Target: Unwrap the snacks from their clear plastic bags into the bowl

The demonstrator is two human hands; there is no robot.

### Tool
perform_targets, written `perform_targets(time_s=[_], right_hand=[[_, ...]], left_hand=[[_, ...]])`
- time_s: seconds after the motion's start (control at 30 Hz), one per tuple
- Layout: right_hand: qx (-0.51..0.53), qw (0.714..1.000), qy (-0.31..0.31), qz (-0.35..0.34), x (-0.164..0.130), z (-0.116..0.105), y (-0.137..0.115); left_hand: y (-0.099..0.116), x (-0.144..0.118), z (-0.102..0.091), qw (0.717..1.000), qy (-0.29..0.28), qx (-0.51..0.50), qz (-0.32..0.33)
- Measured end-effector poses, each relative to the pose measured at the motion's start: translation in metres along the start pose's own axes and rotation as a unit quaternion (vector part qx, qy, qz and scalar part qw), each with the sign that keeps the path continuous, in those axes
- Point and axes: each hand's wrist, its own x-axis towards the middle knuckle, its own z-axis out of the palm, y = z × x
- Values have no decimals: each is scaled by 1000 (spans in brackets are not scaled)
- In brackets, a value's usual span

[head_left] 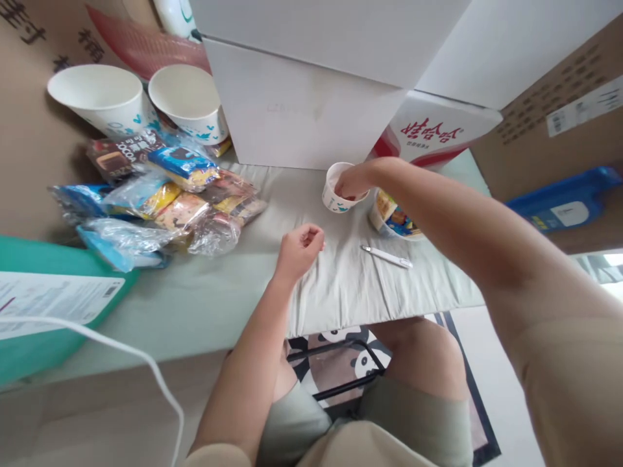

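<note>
My right hand (351, 181) reaches down into a small white paper cup (337, 202) with blue-green print. Its fingers look curled together inside the rim, and whatever they hold is hidden. My left hand (302, 250) hovers over the cloth, in front of the cup, with its fingers curled in and nothing visible in them. Beside the cup, partly under my right forearm, is a clear round tub (389, 219) holding colourful wrapped pieces. A white utility knife (387, 256) lies on the cloth in front of the tub.
Wrapped snacks (180, 188) are heaped at the left, before two large paper buckets (187, 97). White boxes (306, 107) stand behind the cup. A green package (58, 305) and a white cable (146, 357) are at the near left. A blue plastic item (564, 198) is at the right.
</note>
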Motion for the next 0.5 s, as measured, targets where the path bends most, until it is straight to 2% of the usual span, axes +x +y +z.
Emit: perform_targets(time_s=[0.03,0.07,0.1,0.13,0.17,0.23,0.27,0.3,0.37,0.43,0.5], right_hand=[[-1,997,-82,-11,-12,-18,-1],[3,990,-135,-25,-31,-38,0],[13,992,-119,-27,-55,-59,0],[30,997,-72,-9,-84,-78,2],[52,998,3,20,-117,-94,6],[67,979,166,100,-184,-108,19],[60,965,209,144,-214,-107,28],[51,961,209,175,-240,-100,39],[45,969,150,189,-274,-78,60],[32,979,94,179,-285,-55,77],[10,984,59,167,-282,-39,85]], left_hand=[[0,-1,-1,1000,0,0,1],[0,-2,-1,1000,0,2,1],[1,-3,-2,1000,1,4,1],[1,-4,-3,1000,2,7,-2],[1,-4,-4,1000,4,11,-6],[0,-3,-5,1000,7,22,-14],[-2,-3,-5,999,10,29,-14],[-4,-2,-4,999,15,38,-12],[-11,0,-3,998,36,57,-2],[-17,4,0,994,72,83,16],[-20,12,4,988,103,113,37]])
